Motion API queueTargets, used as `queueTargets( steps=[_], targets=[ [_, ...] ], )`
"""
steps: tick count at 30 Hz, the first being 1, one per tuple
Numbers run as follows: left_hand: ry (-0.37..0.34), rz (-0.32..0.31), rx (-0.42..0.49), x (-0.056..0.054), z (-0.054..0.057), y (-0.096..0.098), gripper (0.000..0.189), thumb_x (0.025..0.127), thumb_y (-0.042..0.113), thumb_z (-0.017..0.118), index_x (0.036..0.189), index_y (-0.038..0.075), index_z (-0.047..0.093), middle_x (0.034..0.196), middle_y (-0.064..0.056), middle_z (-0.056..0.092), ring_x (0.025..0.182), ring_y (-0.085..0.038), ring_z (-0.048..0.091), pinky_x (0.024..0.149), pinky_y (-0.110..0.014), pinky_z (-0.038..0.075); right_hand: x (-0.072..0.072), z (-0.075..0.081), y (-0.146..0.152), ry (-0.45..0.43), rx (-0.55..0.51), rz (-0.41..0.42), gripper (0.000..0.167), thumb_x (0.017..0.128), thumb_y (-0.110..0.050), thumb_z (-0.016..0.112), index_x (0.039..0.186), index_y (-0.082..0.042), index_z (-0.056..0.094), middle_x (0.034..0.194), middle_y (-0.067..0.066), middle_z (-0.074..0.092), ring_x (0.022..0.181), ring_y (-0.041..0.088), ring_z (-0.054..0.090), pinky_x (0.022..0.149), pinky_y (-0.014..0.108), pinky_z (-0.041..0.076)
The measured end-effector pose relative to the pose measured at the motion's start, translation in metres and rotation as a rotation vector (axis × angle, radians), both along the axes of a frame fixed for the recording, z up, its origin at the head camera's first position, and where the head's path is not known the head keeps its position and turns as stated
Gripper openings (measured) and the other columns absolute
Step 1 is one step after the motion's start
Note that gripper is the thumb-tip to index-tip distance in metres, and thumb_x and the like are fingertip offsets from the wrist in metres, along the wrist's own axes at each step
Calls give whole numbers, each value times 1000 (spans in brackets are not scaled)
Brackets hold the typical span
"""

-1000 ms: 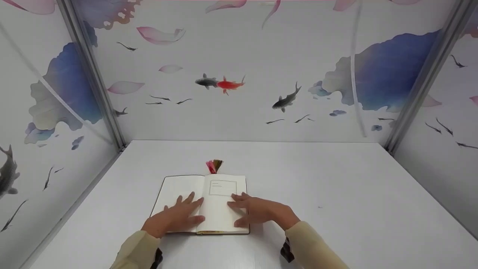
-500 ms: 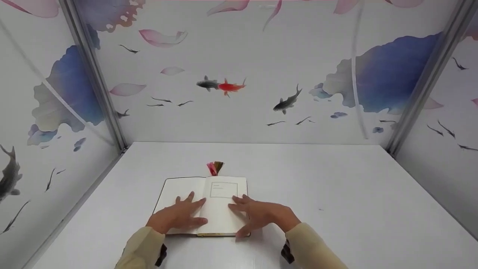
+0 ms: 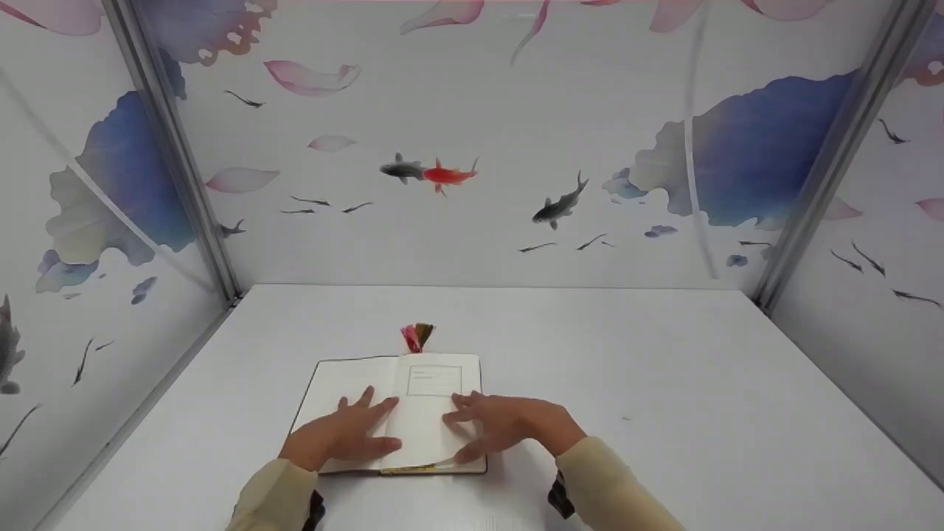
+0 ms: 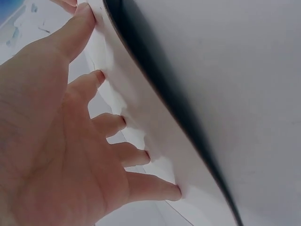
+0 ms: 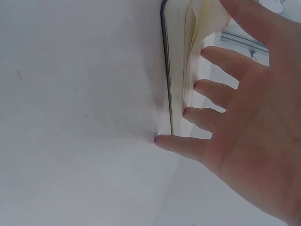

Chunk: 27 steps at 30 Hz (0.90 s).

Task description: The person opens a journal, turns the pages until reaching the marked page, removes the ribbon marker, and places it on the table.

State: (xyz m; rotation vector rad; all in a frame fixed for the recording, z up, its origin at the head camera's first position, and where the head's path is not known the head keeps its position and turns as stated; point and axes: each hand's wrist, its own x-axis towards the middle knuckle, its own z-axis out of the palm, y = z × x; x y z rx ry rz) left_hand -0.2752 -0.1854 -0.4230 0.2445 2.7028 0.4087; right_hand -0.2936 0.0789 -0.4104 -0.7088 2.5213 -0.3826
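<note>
Notebook (image 3: 422, 431) open at seven o'clock on white table (image 3: 627, 354), beneath splayed left hand (image 3: 344, 435) and outstretched right hand (image 3: 505, 420), with thumb (image 3: 469, 449) against curling five-o'clock page corner (image 5: 214, 18), likely to crease if pushed hastily.

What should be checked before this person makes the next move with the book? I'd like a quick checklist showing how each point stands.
1. Notebook open on the table: ok.
2. Left hand on the left page: ok, its fingertips touch the paper.
3. Right hand at the right page: ok, its thumb is by the near edge.
4. Right page lying flat: not ok, it curls up by that thumb.
5. Only one sheet raised: cannot tell.
6. Tassel clear of both hands: ok, it lies beyond the notebook's far edge.
</note>
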Motion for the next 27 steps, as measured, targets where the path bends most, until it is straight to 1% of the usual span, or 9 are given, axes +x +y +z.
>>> queueTargets(
  steps=[3,7,10,14,18,20,22,25,27],
  targets=[
    [-11,-5,1,-1,0,-1,85,91,62,62,159,22,30,167,-24,12,148,-61,9,111,-79,17,0,-2,0,72,-76,44,50,94,-51,64,141,-33,58,156,-7,46,148,19,40,120,48,35],
    [-16,2,6,-1,1,-1,84,91,59,64,159,23,29,168,-23,12,148,-60,9,111,-79,17,0,-4,-1,219,-194,151,32,99,-36,63,126,-20,71,130,-5,69,124,11,63,106,36,50],
    [-9,-11,17,0,0,-1,84,91,58,64,159,22,30,167,-25,12,148,-61,10,112,-78,18,1,-7,1,292,-233,219,24,97,-25,67,117,-16,76,118,-5,75,112,8,68,99,30,54],
    [5,-36,29,1,-3,0,83,92,57,63,159,19,30,166,-27,12,147,-62,11,111,-78,18,4,-11,6,318,-224,242,20,90,-17,74,109,-17,78,115,-6,75,110,7,68,99,30,53],
    [-4,-36,31,2,-5,0,84,92,58,63,159,19,29,166,-27,12,147,-62,11,112,-78,17,8,-13,13,361,-200,238,23,85,-7,79,105,-18,80,117,-5,75,112,10,68,102,36,52],
    [-4,-33,34,2,-5,-1,84,92,58,63,159,19,29,166,-27,12,147,-62,10,112,-78,17,9,-14,16,423,-203,226,23,86,-5,77,105,-17,80,119,-2,74,113,14,68,101,41,52],
    [3,-34,37,2,-4,-2,84,92,57,63,159,19,29,166,-27,12,147,-62,10,112,-78,17,7,-14,18,482,-218,187,22,87,-5,76,107,-15,79,121,1,72,114,18,67,100,45,52],
    [2,-32,39,1,-3,-3,85,92,58,62,159,19,28,166,-27,11,147,-63,9,112,-78,16,5,-17,21,526,-248,97,28,90,-12,75,118,-12,74,132,7,65,121,25,63,101,51,50],
    [4,-33,36,1,-3,-2,86,91,60,62,159,19,28,166,-27,12,146,-63,10,112,-78,17,3,-20,22,499,-294,22,40,91,-16,74,130,-10,67,139,10,58,126,28,59,104,53,48]
  ],
)
